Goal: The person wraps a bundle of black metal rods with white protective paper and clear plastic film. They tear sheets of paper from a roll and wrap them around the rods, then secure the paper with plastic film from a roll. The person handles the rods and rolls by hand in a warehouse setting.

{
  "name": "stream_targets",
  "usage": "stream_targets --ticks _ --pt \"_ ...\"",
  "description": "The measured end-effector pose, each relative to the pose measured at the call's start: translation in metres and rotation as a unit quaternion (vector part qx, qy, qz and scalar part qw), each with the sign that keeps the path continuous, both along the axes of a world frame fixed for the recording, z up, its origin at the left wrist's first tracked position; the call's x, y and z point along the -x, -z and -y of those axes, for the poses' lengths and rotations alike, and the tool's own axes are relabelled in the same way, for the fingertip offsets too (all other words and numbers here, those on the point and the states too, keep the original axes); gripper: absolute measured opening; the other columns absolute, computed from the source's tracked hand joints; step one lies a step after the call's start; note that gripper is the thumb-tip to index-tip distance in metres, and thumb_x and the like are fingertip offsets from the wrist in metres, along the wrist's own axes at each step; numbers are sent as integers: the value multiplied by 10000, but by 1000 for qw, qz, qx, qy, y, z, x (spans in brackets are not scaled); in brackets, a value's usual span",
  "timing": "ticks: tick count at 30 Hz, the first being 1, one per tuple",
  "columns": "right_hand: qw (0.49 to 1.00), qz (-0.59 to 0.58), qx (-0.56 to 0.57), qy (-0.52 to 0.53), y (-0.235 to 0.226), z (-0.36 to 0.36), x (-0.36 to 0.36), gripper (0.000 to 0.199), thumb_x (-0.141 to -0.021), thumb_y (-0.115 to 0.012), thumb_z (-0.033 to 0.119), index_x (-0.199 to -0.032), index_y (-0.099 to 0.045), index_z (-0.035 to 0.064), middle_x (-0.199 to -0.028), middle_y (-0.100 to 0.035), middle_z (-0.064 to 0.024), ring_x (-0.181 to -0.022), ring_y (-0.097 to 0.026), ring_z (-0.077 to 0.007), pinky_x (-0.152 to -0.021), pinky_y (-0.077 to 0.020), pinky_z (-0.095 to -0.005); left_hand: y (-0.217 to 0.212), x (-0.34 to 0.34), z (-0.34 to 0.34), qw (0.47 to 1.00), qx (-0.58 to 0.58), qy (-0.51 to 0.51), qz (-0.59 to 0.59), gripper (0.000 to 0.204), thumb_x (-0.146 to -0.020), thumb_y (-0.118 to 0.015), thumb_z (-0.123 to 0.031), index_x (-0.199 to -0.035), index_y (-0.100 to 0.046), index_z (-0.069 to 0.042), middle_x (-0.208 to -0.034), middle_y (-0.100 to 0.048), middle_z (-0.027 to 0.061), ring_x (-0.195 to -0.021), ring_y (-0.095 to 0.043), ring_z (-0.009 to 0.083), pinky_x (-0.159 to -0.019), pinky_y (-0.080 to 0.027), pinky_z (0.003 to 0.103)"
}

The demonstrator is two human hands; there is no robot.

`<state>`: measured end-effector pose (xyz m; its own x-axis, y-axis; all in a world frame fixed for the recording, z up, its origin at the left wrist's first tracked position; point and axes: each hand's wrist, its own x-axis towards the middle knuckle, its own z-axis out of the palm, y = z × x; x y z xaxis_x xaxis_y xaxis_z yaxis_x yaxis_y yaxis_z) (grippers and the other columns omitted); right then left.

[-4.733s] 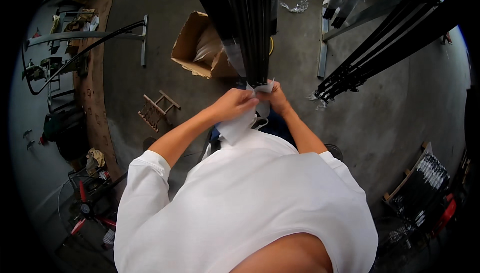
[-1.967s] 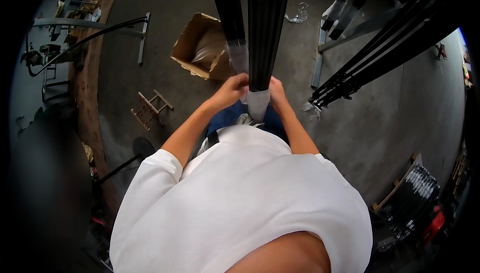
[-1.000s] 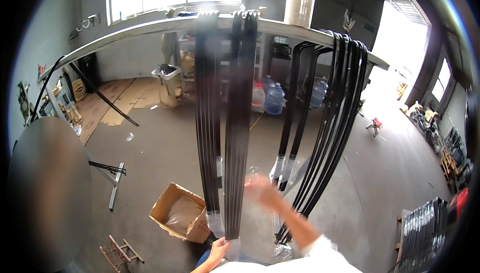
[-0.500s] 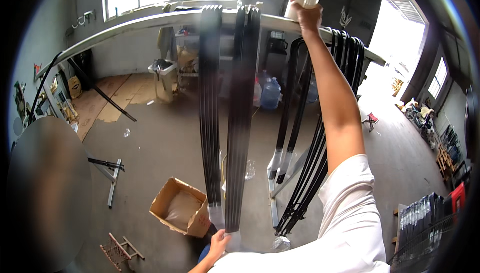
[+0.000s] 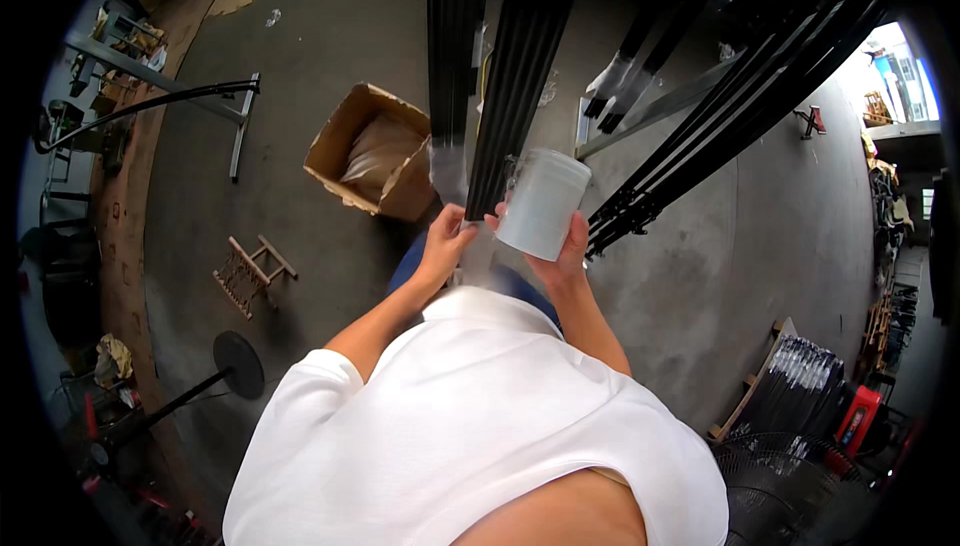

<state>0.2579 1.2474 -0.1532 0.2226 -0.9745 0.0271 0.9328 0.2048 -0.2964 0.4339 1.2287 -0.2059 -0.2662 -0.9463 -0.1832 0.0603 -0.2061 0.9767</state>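
My right hand (image 5: pixel 566 254) grips a thick roll of clear plastic film (image 5: pixel 545 204), its fingers curled round both sides. The roll is beside the lower end of a hanging bundle of long black strips (image 5: pixel 515 76). At that lower end my left hand (image 5: pixel 443 246) is closed, fingertips pinching the bundle's end, where clear film (image 5: pixel 478 256) shows. Just left hangs another black bundle (image 5: pixel 450 56), its bottom wrapped in clear film (image 5: pixel 448 171). The tops of both bundles are out of view.
An open cardboard box (image 5: pixel 325 161) with a pale bag inside stands on the floor to the left. A small wooden stool (image 5: pixel 255 276) is nearer. More black strips (image 5: pixel 740 106) hang at the right beside a metal stand leg (image 5: pixel 660 111). A fan (image 5: pixel 790 476) stands at the lower right.
My right hand has come down from the rail at the top to the bundle's lower end, still holding the film roll. My left hand stays at the bundle's bottom. The view has tilted down.
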Motion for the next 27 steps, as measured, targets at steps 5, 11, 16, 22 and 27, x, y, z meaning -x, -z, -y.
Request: stream_targets --ticks 5,11,16,22,27 --pt "996 -18 -81 -18 61 -31 -10 673 -702 -615 343 -1238 -379 11 -1188 -486 -149 -1106 -472 -269 -964 -351 -389 -9 -5 -6 999 -10 11 -39 302 -799 -550 -30 -1025 -359 -92 -966 -433 13 -956 -442 99 -823 -350 219" --pt "987 -74 -141 -21 66 -51 -9 744 -658 -651 406 -1246 -387 34 -1178 -502 -133 -1098 -478 -265 -967 -350 -386 -12 -10 -12 986 -50 99 -128 398 -763 -516 4 -1058 -284 -132 -1130 -360 81 -1119 -329 145 -923 -283 268" --pt "974 -32 -222 -11 33 -59 -15 737 -666 -669 442 -1234 -373 77 -1190 -468 -99 -1116 -447 -255 -958 -352 -409 -14 -13 -12 968 115 224 -14 396 -789 -471 40 -1145 -416 -122 -1186 -360 45 -1145 -334 164 -961 -269 297" --pt "973 -44 -228 -11 35 -61 -15 759 -669 -669 483 -1245 -351 103 -1179 -457 -80 -1114 -440 -242 -954 -349 -409 -10 -6 -2 958 141 246 48 267 -802 -496 6 -1050 -485 -91 -1201 -408 130 -1247 -269 282 -1004 -250 357" --pt "960 -47 -276 8 26 -62 -14 720 -693 -660 465 -1240 -355 108 -1173 -460 -66 -1101 -445 -226 -943 -354 -398 -4 -5 7 944 187 265 61 146 -810 -509 -5 -940 -489 -69 -1186 -419 123 -1209 -306 274 -967 -283 350"
